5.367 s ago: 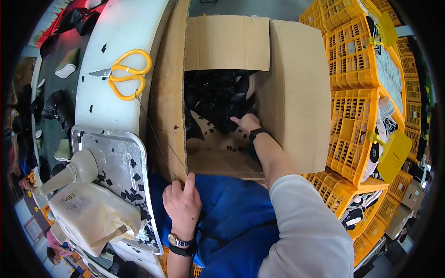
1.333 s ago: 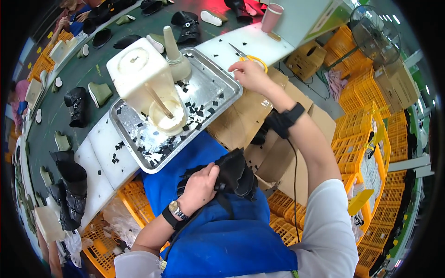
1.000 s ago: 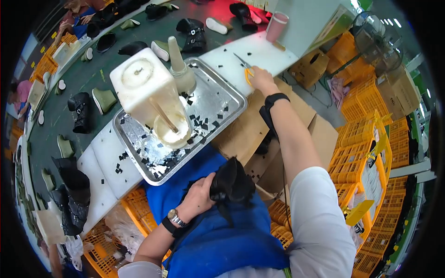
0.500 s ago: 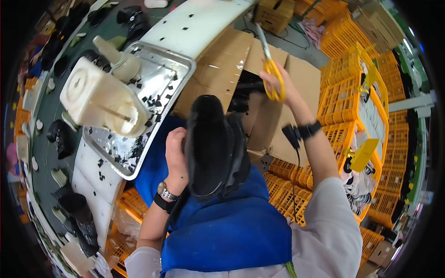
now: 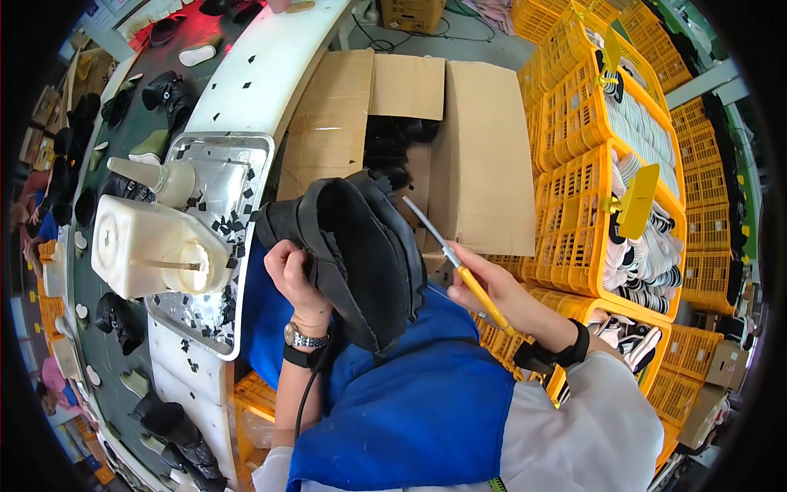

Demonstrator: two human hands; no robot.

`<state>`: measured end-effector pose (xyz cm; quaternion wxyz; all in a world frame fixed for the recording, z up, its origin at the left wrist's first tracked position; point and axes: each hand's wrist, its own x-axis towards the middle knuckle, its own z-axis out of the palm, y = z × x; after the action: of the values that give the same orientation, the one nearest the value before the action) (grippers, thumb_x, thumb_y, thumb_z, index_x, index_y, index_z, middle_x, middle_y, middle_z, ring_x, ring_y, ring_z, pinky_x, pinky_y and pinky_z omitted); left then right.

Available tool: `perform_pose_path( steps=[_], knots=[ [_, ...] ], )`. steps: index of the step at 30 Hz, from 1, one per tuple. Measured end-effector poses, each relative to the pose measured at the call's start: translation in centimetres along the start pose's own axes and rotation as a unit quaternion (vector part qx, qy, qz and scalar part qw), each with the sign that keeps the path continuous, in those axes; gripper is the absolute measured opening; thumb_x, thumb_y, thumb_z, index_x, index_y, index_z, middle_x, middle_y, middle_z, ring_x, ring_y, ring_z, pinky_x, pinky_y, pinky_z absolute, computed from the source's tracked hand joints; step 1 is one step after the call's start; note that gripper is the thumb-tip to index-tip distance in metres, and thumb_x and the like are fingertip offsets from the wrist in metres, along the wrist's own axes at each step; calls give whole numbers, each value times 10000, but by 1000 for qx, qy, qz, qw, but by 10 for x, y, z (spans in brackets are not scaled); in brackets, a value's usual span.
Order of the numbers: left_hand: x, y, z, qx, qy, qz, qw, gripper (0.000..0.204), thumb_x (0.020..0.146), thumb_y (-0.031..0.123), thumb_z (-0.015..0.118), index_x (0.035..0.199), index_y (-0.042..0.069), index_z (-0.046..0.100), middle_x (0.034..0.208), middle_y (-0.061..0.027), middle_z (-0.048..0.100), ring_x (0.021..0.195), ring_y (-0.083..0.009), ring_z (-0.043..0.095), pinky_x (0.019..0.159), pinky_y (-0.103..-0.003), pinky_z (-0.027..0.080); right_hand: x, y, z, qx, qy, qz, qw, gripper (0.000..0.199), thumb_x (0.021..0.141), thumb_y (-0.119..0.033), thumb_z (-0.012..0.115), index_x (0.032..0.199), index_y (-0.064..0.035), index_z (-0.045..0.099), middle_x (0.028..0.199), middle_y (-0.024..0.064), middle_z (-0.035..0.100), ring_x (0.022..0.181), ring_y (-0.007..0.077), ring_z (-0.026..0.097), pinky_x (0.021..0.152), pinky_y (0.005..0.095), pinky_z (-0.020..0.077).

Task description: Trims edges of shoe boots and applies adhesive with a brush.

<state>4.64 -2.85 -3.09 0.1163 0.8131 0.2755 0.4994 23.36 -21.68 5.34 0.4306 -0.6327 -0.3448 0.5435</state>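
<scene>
Over the blue apron (image 5: 410,410) on my lap, a black boot upper (image 5: 348,254) is tilted so that its wide opening faces up. My left hand (image 5: 297,279) is closed around its left side. A second black layer lies against its right side; whether it belongs to the same piece I cannot tell. In my right hand (image 5: 496,287) is a pair of scissors (image 5: 478,299) with yellow handles. Their grey blades look closed and point up and left, just right of the upper and apart from it.
An open cardboard box (image 5: 492,164) holding black pieces stands ahead. On the left, a metal tray (image 5: 266,164) carries black scraps, a white jug (image 5: 131,246) with a stick and a cone-topped bottle (image 5: 176,182). Beyond runs a green belt (image 5: 98,271) with boots. Yellow crates (image 5: 570,189) are stacked right.
My right hand has come down with the scissors from above the box to beside the upper. The upper has turned, its opening now showing wider. The whole view has shifted.
</scene>
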Motion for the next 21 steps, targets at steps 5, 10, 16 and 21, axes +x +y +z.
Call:
perform_pose_path(
  steps=[5,10,16,21],
  knots=[
    [-7,-1,-2,2,-27,1,1000,325,632,-9,604,910,54,449,865,-107,470,790,-257,460,681,-342,390,6,11,10,-14,9,-72,997,537,847,-120,584,1307,-11,330,1203,95,462,1043,135,450,896,235,343],
    [-14,-7,-6,22,-57,45,997,401,698,4,597,1048,58,410,939,-133,455,831,-257,469,699,-335,406,7,16,16,-22,25,-45,998,527,840,-130,599,1288,-6,351,945,63,519,845,111,500,753,221,400],
    [-14,-6,-6,26,-70,47,996,344,679,6,601,982,46,442,921,-129,455,819,-255,469,688,-326,405,12,20,20,19,38,-34,999,457,839,-174,612,1219,-7,423,767,-11,477,704,57,460,634,218,400],
    [-15,-6,-7,32,-81,49,995,311,667,19,612,937,39,460,899,-123,452,805,-253,465,684,-326,402,9,-3,16,60,9,48,997,301,855,-241,581,1070,-51,487,722,-31,454,603,39,419,522,181,354]
  ],
)
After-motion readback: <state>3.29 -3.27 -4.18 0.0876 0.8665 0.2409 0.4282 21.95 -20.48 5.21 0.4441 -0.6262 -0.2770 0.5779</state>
